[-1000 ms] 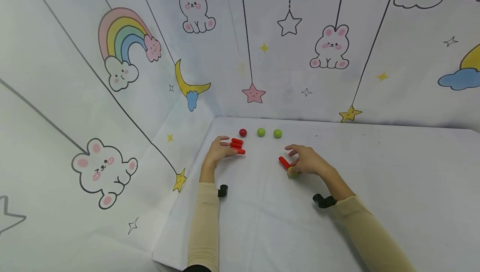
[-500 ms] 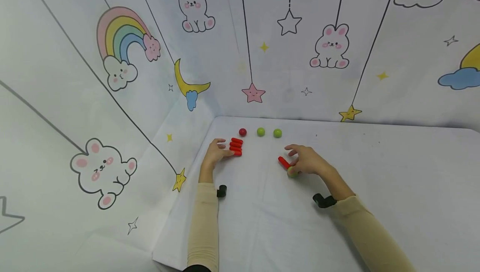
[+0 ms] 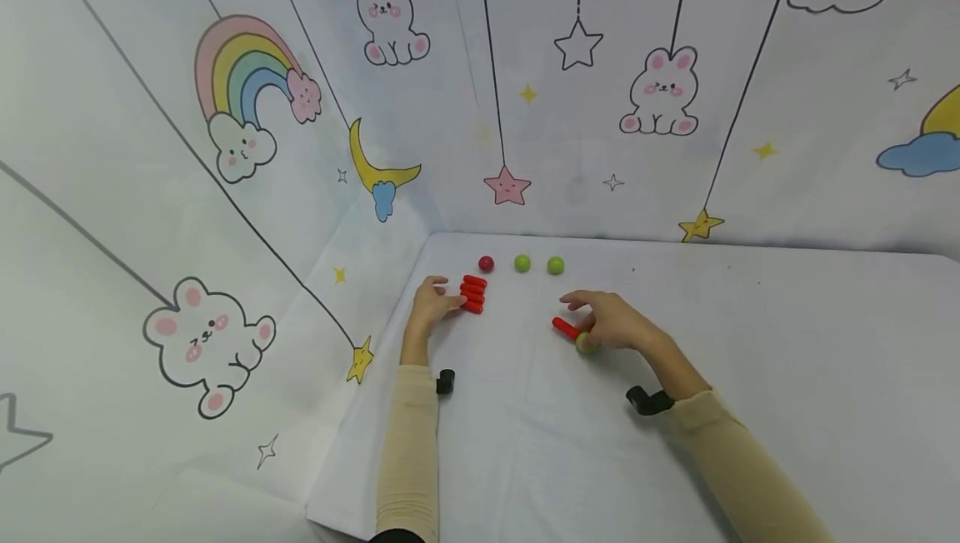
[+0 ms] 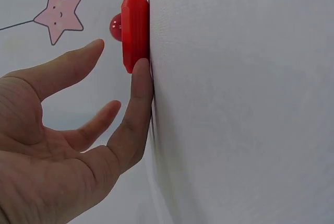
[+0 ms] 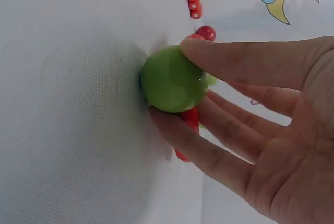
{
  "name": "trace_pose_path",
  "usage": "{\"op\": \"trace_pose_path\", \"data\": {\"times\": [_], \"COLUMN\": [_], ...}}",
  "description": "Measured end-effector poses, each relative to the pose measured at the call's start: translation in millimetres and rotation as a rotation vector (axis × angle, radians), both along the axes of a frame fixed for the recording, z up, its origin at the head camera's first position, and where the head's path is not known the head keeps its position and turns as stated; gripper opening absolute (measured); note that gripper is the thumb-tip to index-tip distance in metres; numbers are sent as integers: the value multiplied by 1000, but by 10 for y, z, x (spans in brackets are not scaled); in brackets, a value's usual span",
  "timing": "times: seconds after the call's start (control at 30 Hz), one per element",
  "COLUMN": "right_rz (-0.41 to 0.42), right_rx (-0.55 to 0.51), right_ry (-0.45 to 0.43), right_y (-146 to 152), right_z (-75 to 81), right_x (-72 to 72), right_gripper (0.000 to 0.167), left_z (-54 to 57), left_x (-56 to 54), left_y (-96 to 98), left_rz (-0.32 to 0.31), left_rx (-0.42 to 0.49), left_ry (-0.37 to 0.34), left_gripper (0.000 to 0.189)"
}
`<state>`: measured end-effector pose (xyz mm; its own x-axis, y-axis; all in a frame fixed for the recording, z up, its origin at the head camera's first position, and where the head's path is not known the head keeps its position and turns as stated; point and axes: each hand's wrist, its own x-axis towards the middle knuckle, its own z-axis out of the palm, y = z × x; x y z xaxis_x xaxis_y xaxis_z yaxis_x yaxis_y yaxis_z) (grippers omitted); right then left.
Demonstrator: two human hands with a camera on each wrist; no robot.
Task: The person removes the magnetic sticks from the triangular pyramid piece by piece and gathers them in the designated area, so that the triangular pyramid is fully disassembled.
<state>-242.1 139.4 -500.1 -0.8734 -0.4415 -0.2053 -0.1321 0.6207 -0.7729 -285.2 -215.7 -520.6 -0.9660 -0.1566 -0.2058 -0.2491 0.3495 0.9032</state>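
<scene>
Four-fingers-width to the left, in the head view, several short red rods [image 3: 474, 283] lie side by side in a row. My left hand [image 3: 430, 307] is beside their left ends, with one fingertip touching the nearest rod and the other fingers apart from it; the left wrist view shows the red rods [image 4: 135, 31] edge-on against the cloth. Between thumb and finger my right hand [image 3: 621, 322] pinches a green ball [image 5: 175, 80], low over the cloth. Another red rod [image 3: 564, 327] extends from behind that ball, its near end hidden by ball and fingers.
Along the back of the white cloth-covered table [image 3: 525, 443] sit a red ball [image 3: 486, 264], a green ball [image 3: 522, 262] and a second green ball [image 3: 556, 266]. A printed fabric wall [image 3: 585, 218] rises behind, and another stands on the left.
The nearest rod on the left has shifted in line with the others, and my left hand has drawn slightly left. The rod by my right hand has swung slightly left; the pinch continues.
</scene>
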Motion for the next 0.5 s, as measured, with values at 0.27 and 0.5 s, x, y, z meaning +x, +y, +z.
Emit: {"op": "trace_pose_path", "data": {"times": [0.27, 0.5], "right_rz": [60, 53], "right_rx": [-10, -13], "right_ry": [78, 96], "right_y": [5, 14], "right_z": [34, 28], "right_x": [30, 4], "right_gripper": [70, 63], "left_z": [110, 214], "left_x": [0, 43], "left_y": [127, 402], "left_rz": [-8, -150], "left_rx": [-87, -76], "left_ry": [76, 111], "left_gripper": [57, 53]}}
